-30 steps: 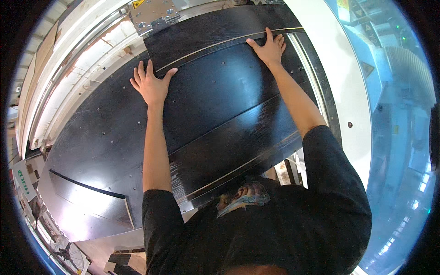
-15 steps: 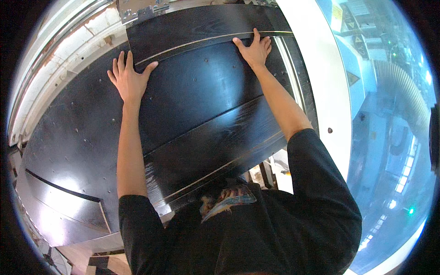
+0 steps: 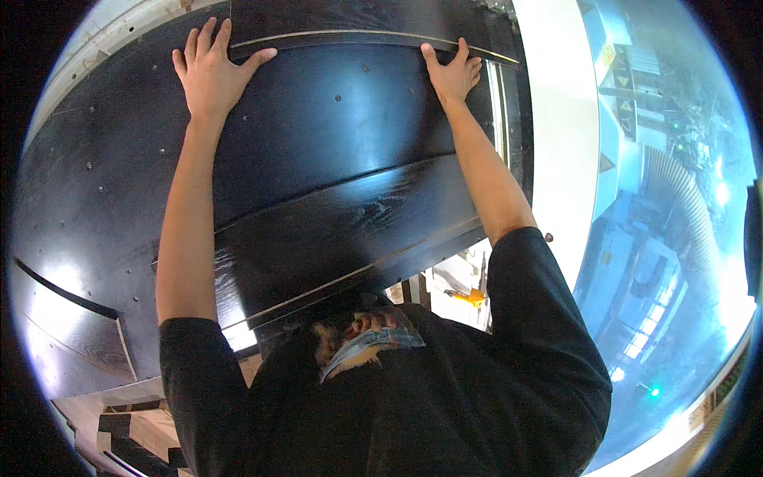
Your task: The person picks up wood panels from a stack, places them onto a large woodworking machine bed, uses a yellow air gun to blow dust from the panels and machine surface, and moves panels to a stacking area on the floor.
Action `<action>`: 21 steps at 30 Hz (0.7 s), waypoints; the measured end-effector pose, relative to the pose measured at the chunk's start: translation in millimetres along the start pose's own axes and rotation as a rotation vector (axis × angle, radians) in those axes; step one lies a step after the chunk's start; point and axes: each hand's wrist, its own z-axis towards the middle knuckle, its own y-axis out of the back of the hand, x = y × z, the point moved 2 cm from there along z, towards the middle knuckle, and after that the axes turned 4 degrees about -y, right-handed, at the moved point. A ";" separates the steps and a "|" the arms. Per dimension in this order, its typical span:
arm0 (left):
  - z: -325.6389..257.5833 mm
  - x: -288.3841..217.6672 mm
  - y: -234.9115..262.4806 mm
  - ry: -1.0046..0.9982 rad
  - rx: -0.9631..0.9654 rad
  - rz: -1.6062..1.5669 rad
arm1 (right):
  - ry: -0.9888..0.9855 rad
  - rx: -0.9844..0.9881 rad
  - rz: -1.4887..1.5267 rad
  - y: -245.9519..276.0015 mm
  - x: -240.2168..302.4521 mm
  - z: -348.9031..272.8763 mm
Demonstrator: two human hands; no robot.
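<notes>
My left hand (image 3: 213, 75) lies with spread fingers on a black tabletop (image 3: 318, 119) dotted with small holes, beside the left end of a dark wood-grain panel (image 3: 334, 17). Its thumb reaches toward the panel's pale near edge. Toward that panel's right end is my right hand (image 3: 453, 75), its thumb and fingers apart, the fingertips at the pale edge. Neither hand is wrapped around anything. A second dark wood-grain panel (image 3: 350, 211) lies nearer to me, beneath my outstretched arms, with a pale strip along its near side.
To the right runs a white machine frame (image 3: 560, 119) beside a transparent blue cover (image 3: 636, 318), with a ribbed hose (image 3: 675, 199) behind it. Another dark piece (image 3: 75, 334) lies at the left. Something orange (image 3: 469, 296) shows near my right elbow. Cut pieces (image 3: 131, 437) sit at the lower left.
My view has turned, so the tabletop and panels appear higher and rotated. Both hands stay spread near the far panel's edge; I cannot tell whether the panel itself has moved.
</notes>
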 end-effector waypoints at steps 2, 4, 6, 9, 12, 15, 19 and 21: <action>-1.1 -2.9 -0.2 0.003 -0.004 0.004 | -0.028 0.008 -0.013 1.0 -0.1 -1.5; -1.3 -4.7 1.5 -0.006 0.005 -0.008 | -0.046 0.022 -0.024 3.0 -0.9 -3.7; -2.3 -9.6 7.2 0.020 0.057 0.002 | -0.071 0.030 -0.025 5.1 -0.4 -6.2; 1.7 -12.0 11.9 0.048 0.102 0.015 | -0.075 0.020 -0.014 5.7 2.8 -4.6; 2.3 -15.9 15.0 0.062 0.154 -0.002 | -0.082 0.005 -0.028 7.2 -1.7 -7.6; -1.0 -12.3 15.4 0.059 0.166 -0.006 | -0.053 -0.032 -0.045 8.4 1.2 -9.2; 2.4 -8.5 31.3 0.127 0.209 -0.006 | -0.038 -0.039 -0.005 0.8 21.3 -2.8; -1.8 -15.6 22.6 0.085 0.223 0.012 | -0.025 -0.089 0.016 9.1 18.3 -14.2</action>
